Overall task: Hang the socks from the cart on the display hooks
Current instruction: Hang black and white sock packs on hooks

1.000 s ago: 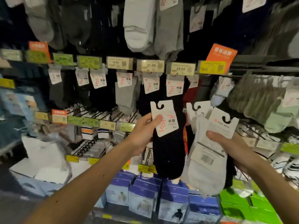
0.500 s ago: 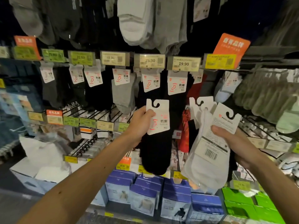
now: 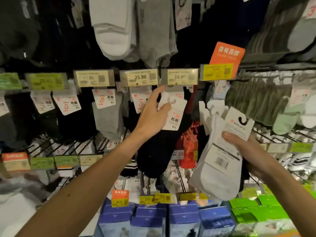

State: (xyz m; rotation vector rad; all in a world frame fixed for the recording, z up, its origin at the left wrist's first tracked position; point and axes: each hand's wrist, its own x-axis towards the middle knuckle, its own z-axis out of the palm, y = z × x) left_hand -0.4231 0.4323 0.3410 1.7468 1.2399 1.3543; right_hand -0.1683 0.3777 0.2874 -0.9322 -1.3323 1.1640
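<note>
Two packs of socks in play. Higher than a second ago: black socks, card top now just under the 19.90 price tag. Nearest and lowest, blue boxes and green boxes; beyond, a dim wall of wire hooks crowded with hung socks. Pinching the black pair's card, forefinger stretched toward the tag: left hand. Curled round white socks, lower and well apart: right hand.
</note>
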